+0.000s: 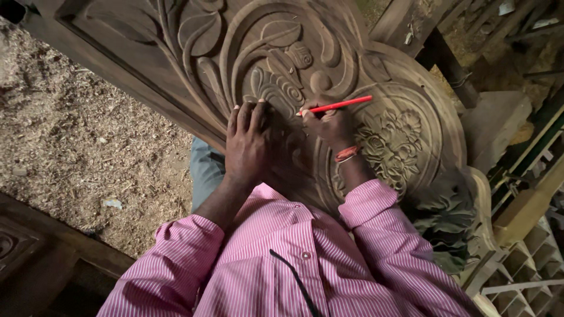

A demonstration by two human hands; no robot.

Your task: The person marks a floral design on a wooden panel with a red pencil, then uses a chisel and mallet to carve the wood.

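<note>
A large dark wooden panel point(411, 76), carved with scrolls, leaves and flowers, lies in front of me. My left hand point(248, 144) rests flat on the carving, fingers spread and pointing away from me. My right hand point(330, 124) grips a red pencil point(338, 105), whose tip touches the carved wood near the middle scroll. An orange band point(346, 154) circles my right wrist. Pink striped sleeves cover both arms.
Sawdust and wood shavings point(76, 135) cover the ground at the left. Another dark carved board point(23, 246) lies at the lower left. Pale wooden frames and lattice pieces point(523, 258) are stacked at the right, with timber point(493, 123) beside them.
</note>
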